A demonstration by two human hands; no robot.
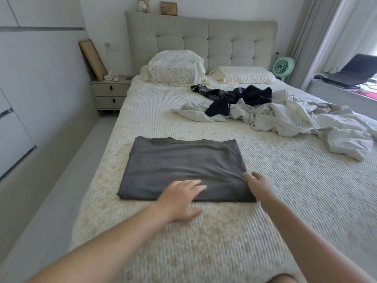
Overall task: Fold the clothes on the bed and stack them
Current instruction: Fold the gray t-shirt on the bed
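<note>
So you've got the grey shirt folded into a neat rectangle at centre frame, near the lower left side of the bed. Your left hand lies flat with fingers spread over its near edge, probably smoothing it, and your right hand is open at the right corner, gripping nothing. The navy garment and white clothes sit crumpled upper right, not folded yet

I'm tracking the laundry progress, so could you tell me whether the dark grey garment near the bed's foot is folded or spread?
Folded: the dark grey garment lies as a neat flat rectangle with layered edges.
</note>
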